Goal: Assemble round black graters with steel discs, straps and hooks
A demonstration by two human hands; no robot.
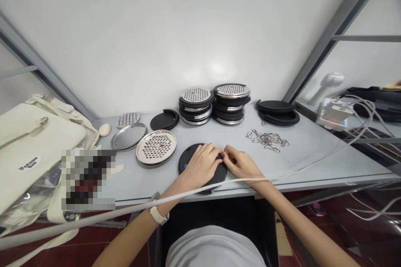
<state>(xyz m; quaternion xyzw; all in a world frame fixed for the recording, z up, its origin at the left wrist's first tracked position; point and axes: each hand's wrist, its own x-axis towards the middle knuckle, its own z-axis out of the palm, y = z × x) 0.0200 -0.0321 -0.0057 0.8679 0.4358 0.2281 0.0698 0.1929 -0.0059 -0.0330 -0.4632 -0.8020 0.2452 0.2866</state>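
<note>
A black round grater holder lies at the table's front edge, a small blue spot showing on its left side. My left hand is closed over it, palm down, with the fingertips at its upper right rim. At that same rim my right hand pinches with thumb and forefinger. A tiny shiny bit shows between the two hands, too small to name. To the right sits a loose pile of small metal hooks. Left of the holder lies a round metal grater plate, beside a plain metal disc.
Two stacks of black-rimmed round graters stand by the wall. More black holders lie at the back right, another at back left. A white cable crosses before my arms. A cream bag fills the left side.
</note>
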